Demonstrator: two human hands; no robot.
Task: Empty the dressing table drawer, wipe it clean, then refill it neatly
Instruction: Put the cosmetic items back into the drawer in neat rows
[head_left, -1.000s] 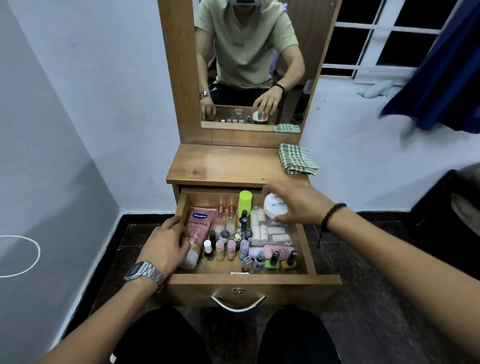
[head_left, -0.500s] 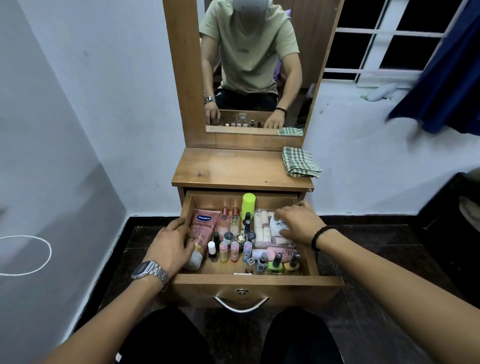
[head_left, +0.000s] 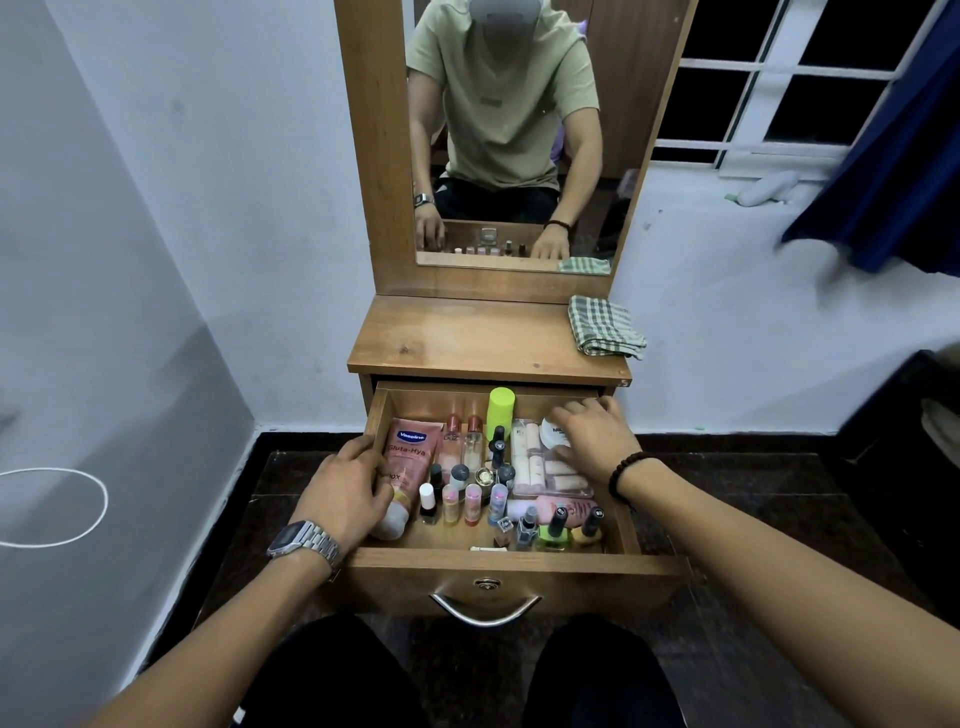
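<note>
The wooden drawer (head_left: 519, 561) of the dressing table is pulled open and packed with cosmetics. My left hand (head_left: 343, 488) reaches over the drawer's left wall, its fingers curled round the lower end of a pink lotion tube (head_left: 410, 457). At the back right, my right hand (head_left: 595, 441) lies over a clear box of small tubes (head_left: 535, 467). A white round jar (head_left: 553, 431) sits on that box, held between its thumb and fingers. Perfume bottles (head_left: 462, 447), a lime-green can (head_left: 501, 408) and several nail polish bottles (head_left: 556, 530) fill the rest.
A folded green checked cloth (head_left: 602, 327) lies at the right end of the table top (head_left: 467, 338). The mirror (head_left: 514, 130) stands behind it. White walls close in on the left and behind; a dark curtain (head_left: 893, 171) hangs to the right. My knees are just below the drawer handle (head_left: 485, 613).
My right hand has brought the white jar down from above the drawer's back edge onto the clear box at the back right. My left hand has stayed on the pink tube.
</note>
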